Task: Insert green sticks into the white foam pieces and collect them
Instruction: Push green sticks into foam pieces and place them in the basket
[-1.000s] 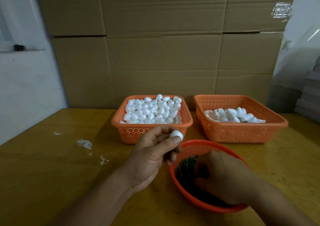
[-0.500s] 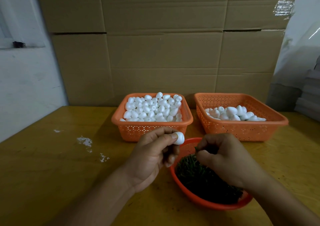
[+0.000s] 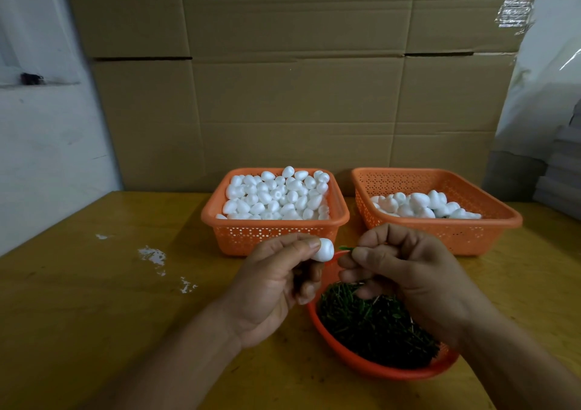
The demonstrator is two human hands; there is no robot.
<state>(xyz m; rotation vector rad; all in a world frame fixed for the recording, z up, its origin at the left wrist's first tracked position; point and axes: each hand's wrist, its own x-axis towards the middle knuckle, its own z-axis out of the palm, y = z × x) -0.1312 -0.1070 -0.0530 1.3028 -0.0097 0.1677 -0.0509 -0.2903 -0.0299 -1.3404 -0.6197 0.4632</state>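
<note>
The right hand (image 3: 405, 271) has risen from the bowl (image 3: 377, 368), pinching a green stick (image 3: 345, 248); the left hand (image 3: 276, 284) grips the foam piece (image 3: 323, 249), so insertion comes next.

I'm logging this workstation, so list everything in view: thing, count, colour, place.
Left basket: one, orange, back centre, heaped with white foam pieces.
Right basket: one, orange, back right, partly filled with foam pieces.
Bowl: one, orange, near centre, full of green sticks.
Foam piece: one, white, pinched in the left hand.
Stick: one, green, pinched in the right hand, tip close to the foam piece.
Table: one, yellow, with white flecks at left.
Cardboard: brown, behind.
Left hand: one.
Right hand: one.
</note>
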